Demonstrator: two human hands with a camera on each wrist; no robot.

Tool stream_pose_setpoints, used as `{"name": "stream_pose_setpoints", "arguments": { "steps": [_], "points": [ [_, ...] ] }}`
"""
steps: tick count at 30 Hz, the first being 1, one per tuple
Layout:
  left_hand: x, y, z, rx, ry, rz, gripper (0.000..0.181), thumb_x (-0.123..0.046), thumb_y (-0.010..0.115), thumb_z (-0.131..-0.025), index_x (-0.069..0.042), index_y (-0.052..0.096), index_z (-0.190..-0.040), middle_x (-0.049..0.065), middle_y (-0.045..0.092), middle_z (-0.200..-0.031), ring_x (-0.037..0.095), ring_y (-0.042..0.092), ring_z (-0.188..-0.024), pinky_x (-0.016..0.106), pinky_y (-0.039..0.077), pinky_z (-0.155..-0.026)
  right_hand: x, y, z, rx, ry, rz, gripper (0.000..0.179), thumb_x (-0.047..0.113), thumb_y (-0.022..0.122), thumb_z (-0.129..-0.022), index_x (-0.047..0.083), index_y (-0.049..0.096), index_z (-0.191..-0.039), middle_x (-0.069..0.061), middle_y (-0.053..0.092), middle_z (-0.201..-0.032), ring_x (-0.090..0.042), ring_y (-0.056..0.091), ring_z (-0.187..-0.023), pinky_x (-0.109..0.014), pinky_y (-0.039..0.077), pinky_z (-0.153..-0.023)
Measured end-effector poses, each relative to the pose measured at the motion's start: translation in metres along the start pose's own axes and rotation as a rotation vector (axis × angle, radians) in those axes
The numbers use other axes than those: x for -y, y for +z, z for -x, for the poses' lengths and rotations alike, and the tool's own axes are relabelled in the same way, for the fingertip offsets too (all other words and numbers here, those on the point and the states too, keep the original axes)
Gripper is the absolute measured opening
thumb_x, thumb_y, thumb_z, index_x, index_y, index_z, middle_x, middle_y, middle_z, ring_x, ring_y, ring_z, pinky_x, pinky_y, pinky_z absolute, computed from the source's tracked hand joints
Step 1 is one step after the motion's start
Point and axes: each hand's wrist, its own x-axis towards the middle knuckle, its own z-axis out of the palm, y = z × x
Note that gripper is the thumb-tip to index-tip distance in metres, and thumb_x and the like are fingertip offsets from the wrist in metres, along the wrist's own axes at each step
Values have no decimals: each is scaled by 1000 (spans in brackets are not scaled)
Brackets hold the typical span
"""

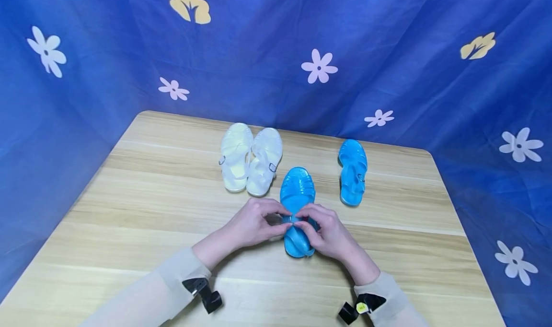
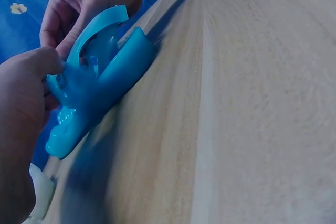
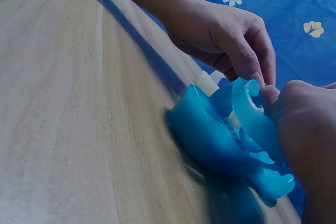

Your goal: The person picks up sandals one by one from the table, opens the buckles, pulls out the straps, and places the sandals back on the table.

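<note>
A glossy blue jelly sandal (image 1: 297, 185) lies on the table between the hands, its toe pointing away. My left hand (image 1: 258, 220) pinches its ankle strap (image 2: 102, 24) from the left, thumb and forefinger meeting the other hand over the middle of the shoe. From the right, my right hand (image 1: 326, 229) pinches the same strap with thumb and fingertips. A small buckle (image 1: 291, 219) shows between the two sets of fingertips. In the right wrist view the strap loops up above the heel of the sandal (image 3: 194, 135), and fingers partly cover it.
A second blue sandal (image 1: 352, 173) lies at the back right. Two whitish clear sandals, one on the left (image 1: 236, 159) and one beside it (image 1: 264, 161), lie at the back with metal buckles. Behind the wooden table (image 1: 151, 212) hangs a blue flowered curtain (image 1: 258, 44).
</note>
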Motion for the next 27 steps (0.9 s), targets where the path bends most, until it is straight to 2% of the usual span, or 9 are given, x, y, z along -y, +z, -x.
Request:
{"name": "stream_pose_setpoints", "arguments": {
  "steps": [5,13,19,22,27],
  "points": [
    [1,-1,-3,31,-51,54,20,-13,87,-87,-12,76,-104,-6,75,-104,9,70,-100,29,59,-91,0,2,-2,-11,-17,-25,17,-1,75,-97,8,72,-111,0,73,-110,-14,70,-98,-33,61,-87],
    [2,-1,-5,60,-59,82,18,-11,84,-89,-11,77,-106,-5,73,-106,10,68,-98,31,60,-87,2,2,-6,6,-10,-53,16,1,74,-98,7,71,-113,0,72,-112,-13,68,-98,-32,60,-85],
    [2,4,-4,72,-88,24,19,-14,82,-91,-12,77,-109,-4,72,-109,9,67,-99,29,59,-88,5,-5,-8,72,79,-28,17,8,77,-98,9,71,-114,5,68,-105,-9,61,-88,-32,59,-72],
    [2,5,-3,75,-72,-20,20,-15,82,-92,-10,77,-111,-2,74,-110,10,68,-101,28,59,-89,9,-8,-10,108,116,18,17,11,75,-100,10,70,-116,6,69,-107,-8,62,-90,-31,60,-76],
    [0,3,-2,72,-27,-63,21,-17,82,-93,-8,77,-111,1,77,-109,11,71,-102,28,59,-91,13,-9,-10,113,112,66,13,10,73,-102,10,71,-115,4,71,-110,-8,66,-93,-29,61,-83]
  ]
}}
